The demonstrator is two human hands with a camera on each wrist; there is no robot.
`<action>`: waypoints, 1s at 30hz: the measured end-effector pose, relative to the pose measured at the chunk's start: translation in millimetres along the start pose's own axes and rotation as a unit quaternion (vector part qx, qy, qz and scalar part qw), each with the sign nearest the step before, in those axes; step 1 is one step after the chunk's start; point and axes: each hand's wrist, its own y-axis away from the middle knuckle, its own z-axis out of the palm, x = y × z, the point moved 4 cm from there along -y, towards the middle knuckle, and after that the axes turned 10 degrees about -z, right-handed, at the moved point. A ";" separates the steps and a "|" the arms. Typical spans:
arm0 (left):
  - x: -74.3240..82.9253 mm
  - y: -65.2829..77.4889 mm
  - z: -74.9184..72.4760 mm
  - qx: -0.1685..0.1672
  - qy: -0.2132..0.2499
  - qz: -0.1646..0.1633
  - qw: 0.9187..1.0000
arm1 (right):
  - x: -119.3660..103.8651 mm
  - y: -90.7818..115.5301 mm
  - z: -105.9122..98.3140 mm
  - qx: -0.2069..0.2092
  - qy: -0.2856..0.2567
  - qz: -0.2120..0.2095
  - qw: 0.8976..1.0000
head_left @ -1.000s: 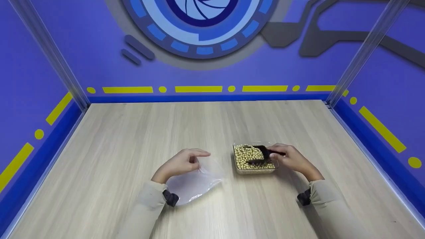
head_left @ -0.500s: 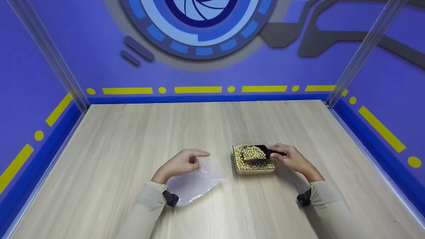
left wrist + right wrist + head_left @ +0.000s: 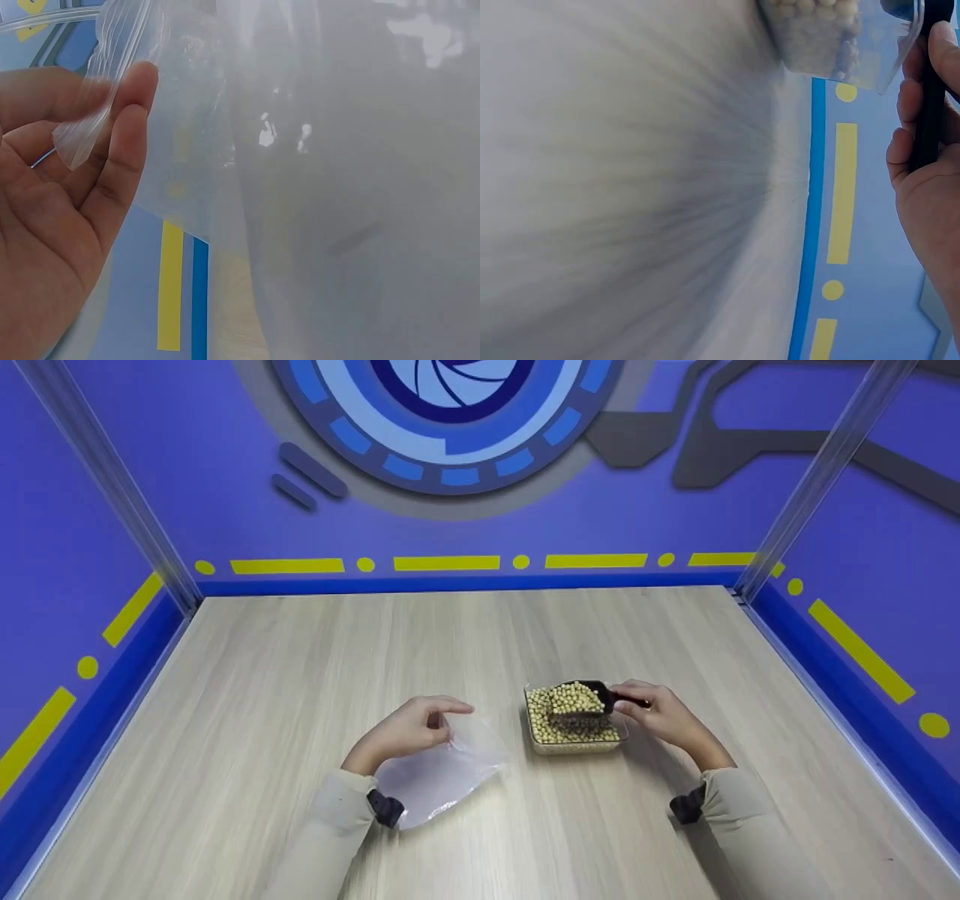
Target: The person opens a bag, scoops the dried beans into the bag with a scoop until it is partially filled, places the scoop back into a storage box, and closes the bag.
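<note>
Held a heaped black scoop above the clear container

Clamped the fingers of the right hand round the black scoop's handle, just to the right of the clear container. Held a mound of small pale yellow balls in the scoop, over more of the same inside the clear container. Pinched the edge of a translucent plastic bag in the left hand, left of the clear container and apart from it, with fingertips together on the film. Had the clear container resting on the wood-grain tabletop. Wore beige sleeves, both nearer the person than the clear container. Faced a blue-purple wall beyond the clear container.
</note>
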 end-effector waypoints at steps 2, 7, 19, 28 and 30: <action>0.1 -0.3 0.3 -0.001 -0.001 0.003 1.000 | -4.8 -0.6 -0.9 0.003 0.004 -0.002 1.000; 0.2 -1.0 0.2 0.000 -0.002 0.010 1.000 | -28.9 -4.2 -4.4 0.017 -0.005 -0.037 0.999; 1.0 -1.8 0.9 -0.005 0.003 0.017 1.000 | -29.5 -13.1 2.4 0.013 -0.059 -0.092 0.994; 6.1 -0.7 2.1 -0.007 -0.009 0.017 1.000 | -43.1 -21.7 14.0 -0.015 -0.073 -0.117 0.990; 7.8 -1.0 2.4 -0.005 -0.015 0.020 1.000 | -45.5 -23.9 17.2 -0.015 -0.074 -0.120 0.990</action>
